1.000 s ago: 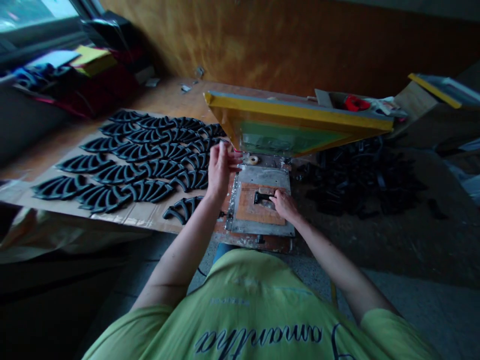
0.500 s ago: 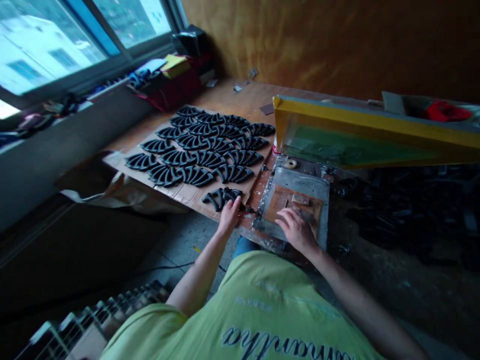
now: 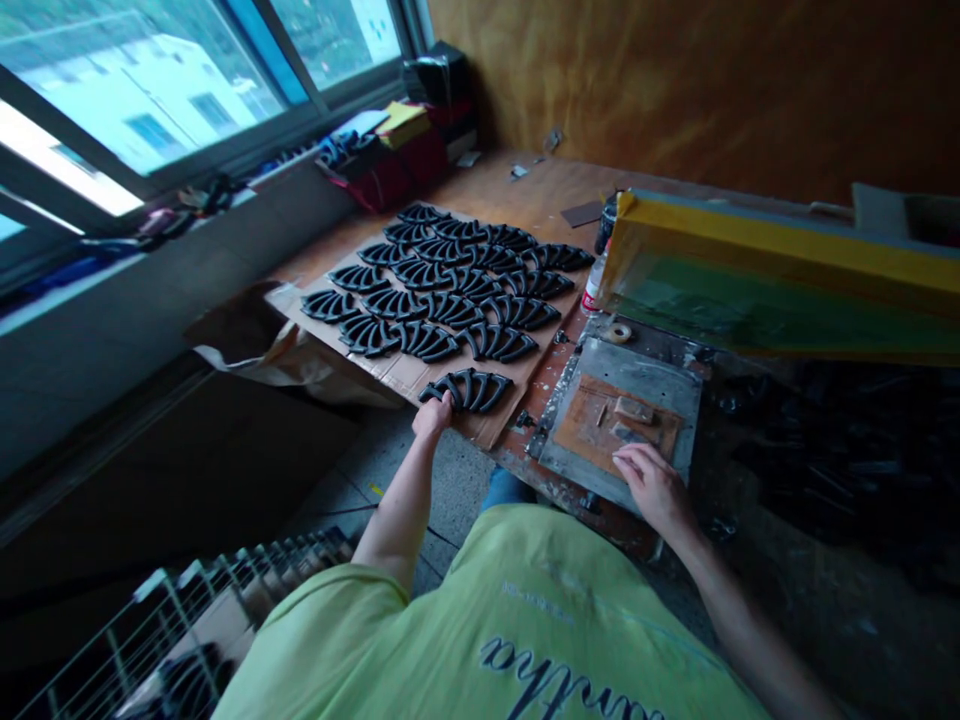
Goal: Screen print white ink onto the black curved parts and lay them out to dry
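My left hand lies at the near edge of a cardboard sheet, its fingers curled over the left end of a black ribbed arched piece. Rows of several matching pieces lie flat beyond it. My right hand rests open on the near edge of a metal printing plate and holds nothing. A brown pad covers the plate's middle. A yellow-framed silk screen stands raised above the plate's far side.
A heap of black pieces lies dark on the right. A plastic bottle and a tape roll stand by the screen. A wire rack sits low on the left, below a window.
The view has swung left since the earlier frames. My right hand has moved off the brown pad to the plate's near edge. My left hand has come down from the screen to the arched piece.
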The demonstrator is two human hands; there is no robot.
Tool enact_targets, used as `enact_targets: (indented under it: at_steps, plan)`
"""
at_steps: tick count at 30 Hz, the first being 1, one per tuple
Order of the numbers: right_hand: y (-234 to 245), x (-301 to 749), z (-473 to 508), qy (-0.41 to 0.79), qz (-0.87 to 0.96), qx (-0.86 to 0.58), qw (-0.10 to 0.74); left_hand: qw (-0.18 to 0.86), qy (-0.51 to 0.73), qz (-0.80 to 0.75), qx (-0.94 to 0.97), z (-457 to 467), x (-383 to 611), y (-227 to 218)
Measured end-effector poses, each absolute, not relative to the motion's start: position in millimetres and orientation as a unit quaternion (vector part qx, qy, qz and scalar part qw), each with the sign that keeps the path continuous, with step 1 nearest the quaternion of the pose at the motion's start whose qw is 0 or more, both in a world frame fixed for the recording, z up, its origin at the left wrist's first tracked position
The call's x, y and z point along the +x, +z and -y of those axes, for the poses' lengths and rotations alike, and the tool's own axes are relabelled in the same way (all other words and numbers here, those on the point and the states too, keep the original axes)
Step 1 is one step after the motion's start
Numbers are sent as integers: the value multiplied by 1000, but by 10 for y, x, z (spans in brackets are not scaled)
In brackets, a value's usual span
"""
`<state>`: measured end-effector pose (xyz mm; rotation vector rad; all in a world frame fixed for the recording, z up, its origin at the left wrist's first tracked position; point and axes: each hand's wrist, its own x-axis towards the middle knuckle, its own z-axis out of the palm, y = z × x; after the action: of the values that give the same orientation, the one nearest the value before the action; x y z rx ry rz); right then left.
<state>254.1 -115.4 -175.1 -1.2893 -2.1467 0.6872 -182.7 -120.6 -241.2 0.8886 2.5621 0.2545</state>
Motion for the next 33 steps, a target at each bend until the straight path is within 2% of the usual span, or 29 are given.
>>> enact_targets:
  at_steps: [8, 15, 21, 33]
  plan:
    - [-1768, 2361, 1084, 277, 814, -440, 258, 202, 51, -926, 316, 1073, -1823, -2254]
    - [-1780, 2354, 1100, 286, 809, -445, 258, 64, 144, -911, 381, 1388, -1197, -2402]
    - [-1802, 2315, 1091, 294, 815, -437, 239, 70, 143, -914, 374, 1335, -987, -2594]
    - [-1689, 2073, 1042, 315, 828, -398, 237, 103, 160, -896, 401, 1228, -1249, -2556]
